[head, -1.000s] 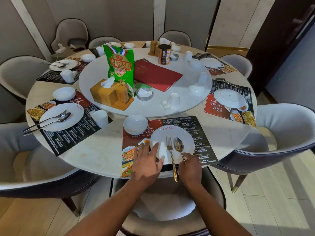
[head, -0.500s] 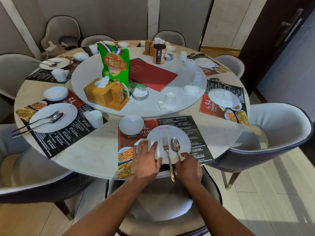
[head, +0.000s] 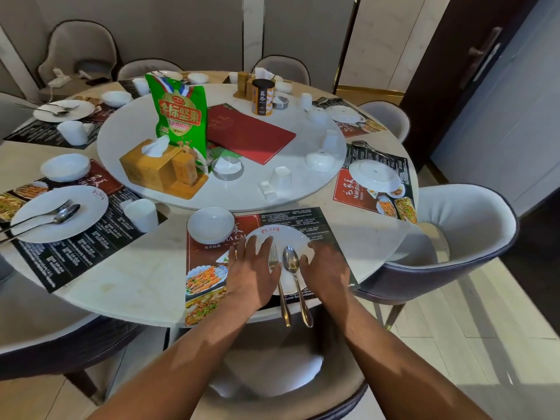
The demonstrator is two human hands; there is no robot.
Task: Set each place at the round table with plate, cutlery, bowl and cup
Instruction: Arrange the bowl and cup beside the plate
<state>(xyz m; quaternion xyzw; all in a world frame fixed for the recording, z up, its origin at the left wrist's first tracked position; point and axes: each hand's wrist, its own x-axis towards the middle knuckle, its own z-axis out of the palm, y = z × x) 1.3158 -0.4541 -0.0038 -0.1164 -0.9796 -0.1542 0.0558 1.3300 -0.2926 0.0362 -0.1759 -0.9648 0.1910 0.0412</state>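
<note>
A white plate [head: 283,237] sits on the nearest placemat [head: 327,225], with a fork [head: 281,295] and a spoon [head: 291,262] lying on it, handles jutting over the table edge. My left hand [head: 253,268] lies flat on the plate's left part, fingers stretched out. My right hand [head: 326,268] cups the plate's right rim, fingers curled down. A white bowl [head: 210,224] stands at the mat's far left corner. I see no cup on this mat. Spare white cups [head: 281,177] and bowls [head: 320,160] stand on the white turntable [head: 242,195].
The place to the left has a plate with cutlery [head: 59,212], a bowl [head: 65,166] and a cup [head: 141,215]. The place to the right has only an upturned plate [head: 374,175]. A tissue box [head: 154,169], green bag [head: 178,119] and red menu [head: 251,134] fill the turntable. A chair [head: 466,225] stands right.
My right hand left the spoon handle and went to the plate's right rim. My left hand slid further onto the plate. The view shifted closer and slightly right.
</note>
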